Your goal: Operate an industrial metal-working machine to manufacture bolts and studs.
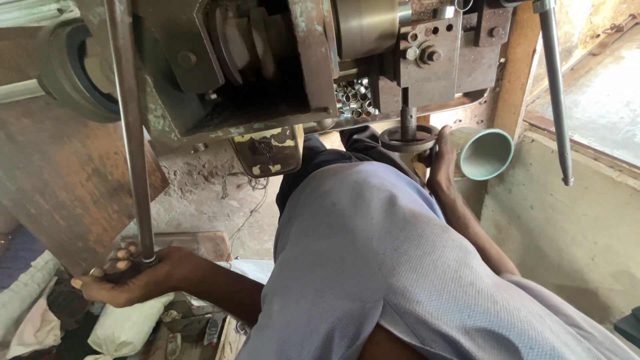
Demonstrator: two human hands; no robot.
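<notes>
The long metal lever (133, 133) of a rusted press machine (267, 67) runs down the left of the frame, its lower end clenched in the person's left hand (127, 277), fingers wrapped round the rod. The right hand (441, 163) reaches under the machine's head, resting against a green metal cone (485, 155) just beside a dark round die (408, 139); whether its fingers grip anything cannot be told from this angle. The workshop is rough: a dusty concrete floor (207, 193), a stained plaster wall (567, 227) on the right, a worn wooden board (60, 180) on the left. An open recess in the machine body holds a heap of small shiny metal rings (355, 99), too many and too small to count. A second rod (557, 93) hangs at the far right, making two in all. One cone and one die show. Pale sacks (127, 327) and scraps lie on the floor below the left hand. The person's grey shirt (373, 267) fills the foreground.
</notes>
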